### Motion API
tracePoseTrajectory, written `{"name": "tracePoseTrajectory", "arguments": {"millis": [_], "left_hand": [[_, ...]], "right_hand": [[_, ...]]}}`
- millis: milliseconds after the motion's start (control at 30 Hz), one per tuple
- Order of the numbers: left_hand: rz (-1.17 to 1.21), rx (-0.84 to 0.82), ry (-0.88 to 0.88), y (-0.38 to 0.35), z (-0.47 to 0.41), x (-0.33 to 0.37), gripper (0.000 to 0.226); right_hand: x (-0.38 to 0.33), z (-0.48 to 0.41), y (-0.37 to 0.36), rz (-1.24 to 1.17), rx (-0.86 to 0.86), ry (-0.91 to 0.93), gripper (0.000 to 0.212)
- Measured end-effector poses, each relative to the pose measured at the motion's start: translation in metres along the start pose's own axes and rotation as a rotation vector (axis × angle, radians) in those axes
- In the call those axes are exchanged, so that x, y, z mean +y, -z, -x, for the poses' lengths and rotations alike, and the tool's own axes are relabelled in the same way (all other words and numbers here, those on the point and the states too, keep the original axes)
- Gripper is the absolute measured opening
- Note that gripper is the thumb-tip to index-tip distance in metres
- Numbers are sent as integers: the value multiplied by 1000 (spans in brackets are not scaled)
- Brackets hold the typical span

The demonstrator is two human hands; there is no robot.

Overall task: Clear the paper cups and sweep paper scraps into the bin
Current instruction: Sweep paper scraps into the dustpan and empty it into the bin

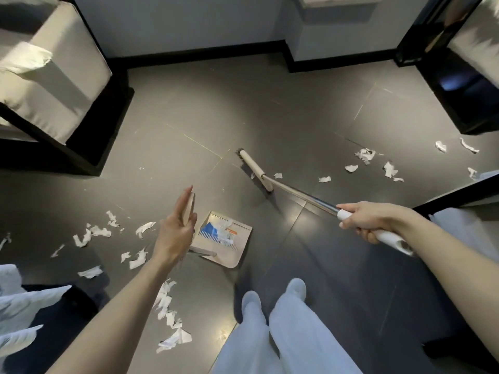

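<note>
My right hand (361,220) grips the white end of a broom's metal handle (305,197). The beige broom head (255,170) rests on the dark floor, ahead of the dustpan. A beige dustpan (240,255) sits on the floor in front of my feet and holds several white and blue scraps. My left hand (176,228) has its fingers straight and lies against the top of the dustpan's upright handle (189,209). White paper scraps (94,233) lie scattered at the left, more paper scraps (170,319) by my left arm, and others (364,155) to the right of the broom head.
A cushioned seat with a black frame (54,76) stands at the upper left, another (464,85) at the upper right. A wall with a black skirting board (205,54) closes the far side. My legs in light trousers (283,333) are at the bottom.
</note>
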State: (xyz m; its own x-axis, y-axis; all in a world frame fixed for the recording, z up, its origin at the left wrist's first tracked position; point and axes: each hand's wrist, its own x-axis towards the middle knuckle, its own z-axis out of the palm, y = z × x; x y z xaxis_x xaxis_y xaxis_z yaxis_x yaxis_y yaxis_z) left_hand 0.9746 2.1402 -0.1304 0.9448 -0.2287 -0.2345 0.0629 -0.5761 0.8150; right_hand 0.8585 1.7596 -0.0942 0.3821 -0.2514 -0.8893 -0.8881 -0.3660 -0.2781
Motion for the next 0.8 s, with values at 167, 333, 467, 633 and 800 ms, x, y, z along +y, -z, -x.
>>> {"name": "tracePoseTrajectory", "arguments": {"millis": [167, 333, 467, 633, 800], "left_hand": [[15, 1, 14, -10, -25, 9, 75], [52, -30, -18, -43, -64, 39, 76], [40, -19, -52, -80, -99, 72, 78], [-10, -47, -120, -119, -139, 102, 71], [-46, -57, -116, -147, -180, 125, 70]], "right_hand": [[-23, -27, 29, 48, 53, 4, 65], [-38, -64, 60, -43, 49, -40, 58], [-35, -82, 87, -131, 13, -85, 55], [-31, -96, 125, -161, 27, -75, 63], [-49, -114, 158, -130, 73, -34, 65]]}}
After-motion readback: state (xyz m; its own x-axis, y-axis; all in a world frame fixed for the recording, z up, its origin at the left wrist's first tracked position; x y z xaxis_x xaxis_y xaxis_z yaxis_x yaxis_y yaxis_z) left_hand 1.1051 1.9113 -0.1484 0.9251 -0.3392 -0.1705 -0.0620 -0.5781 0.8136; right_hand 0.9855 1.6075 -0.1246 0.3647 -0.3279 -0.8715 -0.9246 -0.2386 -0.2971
